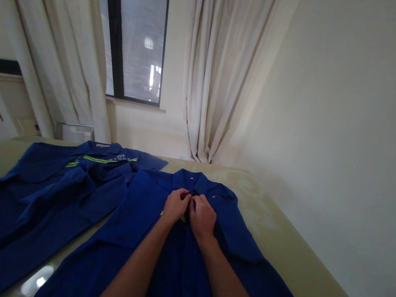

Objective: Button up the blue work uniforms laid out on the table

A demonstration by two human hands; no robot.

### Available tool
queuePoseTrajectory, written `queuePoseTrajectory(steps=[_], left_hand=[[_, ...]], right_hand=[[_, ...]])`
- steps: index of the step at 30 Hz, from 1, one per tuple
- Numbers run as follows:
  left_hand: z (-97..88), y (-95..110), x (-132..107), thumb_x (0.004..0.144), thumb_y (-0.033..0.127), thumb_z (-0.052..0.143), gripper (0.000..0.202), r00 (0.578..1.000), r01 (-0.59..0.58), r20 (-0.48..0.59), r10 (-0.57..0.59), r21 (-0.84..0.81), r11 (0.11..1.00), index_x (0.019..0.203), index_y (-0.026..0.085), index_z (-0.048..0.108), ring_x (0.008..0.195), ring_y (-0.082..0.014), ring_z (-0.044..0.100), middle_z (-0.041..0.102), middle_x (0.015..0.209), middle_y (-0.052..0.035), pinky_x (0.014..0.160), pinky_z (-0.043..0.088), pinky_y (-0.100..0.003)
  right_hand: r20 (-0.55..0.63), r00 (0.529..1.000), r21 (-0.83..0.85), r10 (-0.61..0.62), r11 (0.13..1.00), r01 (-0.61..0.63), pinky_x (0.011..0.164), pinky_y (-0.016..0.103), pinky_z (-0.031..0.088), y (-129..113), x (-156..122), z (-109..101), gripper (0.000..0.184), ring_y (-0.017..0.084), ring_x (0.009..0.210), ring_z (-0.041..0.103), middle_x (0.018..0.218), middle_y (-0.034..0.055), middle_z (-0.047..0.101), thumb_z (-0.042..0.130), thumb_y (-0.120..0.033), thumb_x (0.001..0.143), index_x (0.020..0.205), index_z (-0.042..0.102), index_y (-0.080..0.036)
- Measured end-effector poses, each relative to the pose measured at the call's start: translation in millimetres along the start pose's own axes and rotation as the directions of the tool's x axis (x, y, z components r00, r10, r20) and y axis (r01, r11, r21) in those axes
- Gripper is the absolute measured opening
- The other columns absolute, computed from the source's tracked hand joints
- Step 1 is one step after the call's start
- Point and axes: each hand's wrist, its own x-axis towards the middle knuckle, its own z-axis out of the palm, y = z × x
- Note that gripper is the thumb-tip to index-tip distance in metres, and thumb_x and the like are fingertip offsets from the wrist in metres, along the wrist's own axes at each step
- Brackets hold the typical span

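A blue work jacket (245,235) lies spread out, front up, with its collar at the far end and its sleeves angled down to either side. My left hand (176,205) pinches the front edge just below the collar. Right beside it, my right hand (203,216) is closed on the opposite front edge, the fingertips of both nearly meeting. Whatever small part sits between the fingers is hidden. Bits of yellow-green stripe peek out around my left hand, and a small emblem shows on the chest.
A second, darker blue work garment (53,194) with yellow-green stripes lies to the left, partly touching the jacket. Both rest on a pale greenish table (265,218) against the right wall (345,136). Behind are curtains (214,64) and a window (141,37).
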Motion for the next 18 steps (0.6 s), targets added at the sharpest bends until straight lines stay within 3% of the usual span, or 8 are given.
queuePoseTrajectory(steps=[5, 9, 14, 18], left_hand=[[0.9, -2.4, 0.0, 0.090, 0.016, 0.064, 0.014, 0.997, -0.060, -0.048, 0.061, 0.022, 0.998, 0.097, 0.017, 0.076, 0.091, -0.0193, 0.070, 0.076, 0.098, -0.0071, 0.084, 0.051, -0.030], [0.0, -4.5, -0.8, 0.090, 0.012, 0.062, 0.016, 0.990, -0.134, -0.040, 0.135, 0.021, 0.991, 0.098, 0.017, 0.075, 0.091, -0.0176, 0.069, 0.073, 0.097, -0.0057, 0.085, 0.052, -0.029], [-1.3, -7.6, 4.5, 0.092, 0.013, 0.060, 0.017, 0.976, -0.214, 0.040, 0.213, 0.020, 0.977, 0.098, 0.017, 0.076, 0.097, -0.0173, 0.070, 0.075, 0.103, -0.0062, 0.090, 0.053, -0.027], [-2.8, -9.2, 6.3, 0.097, 0.012, 0.049, 0.030, 0.954, -0.270, 0.147, 0.261, 0.047, 0.962, 0.105, 0.020, 0.076, 0.094, -0.0149, 0.071, 0.078, 0.100, -0.0029, 0.087, 0.054, -0.024]], right_hand=[[-0.025, 0.994, -0.071, -0.103, 0.992, 0.101, 0.075, 0.029, 0.035, -1.6, -0.9, -1.5, 0.025, 0.017, 0.088, 0.063, 0.098, 0.0030, 0.068, 0.046, -0.025, 0.106, 0.096, 0.069, -0.022], [-0.025, 0.993, -0.059, -0.117, 0.992, 0.115, 0.078, 0.030, 0.035, -1.2, -0.5, -3.2, 0.025, 0.018, 0.090, 0.063, 0.097, 0.0033, 0.069, 0.046, -0.023, 0.106, 0.095, 0.069, -0.022], [-0.071, 0.997, 0.019, 0.002, 1.000, -0.001, 0.077, 0.030, 0.036, 2.0, 0.2, -1.8, 0.019, 0.019, 0.087, 0.065, 0.096, 0.0020, 0.072, 0.055, -0.026, 0.102, 0.092, 0.071, -0.023], [-0.118, 0.987, 0.138, 0.110, 0.986, -0.094, 0.073, 0.029, 0.039, 6.6, 2.3, 2.6, 0.017, 0.020, 0.082, 0.066, 0.092, 0.0021, 0.072, 0.060, -0.029, 0.097, 0.087, 0.072, -0.023]])
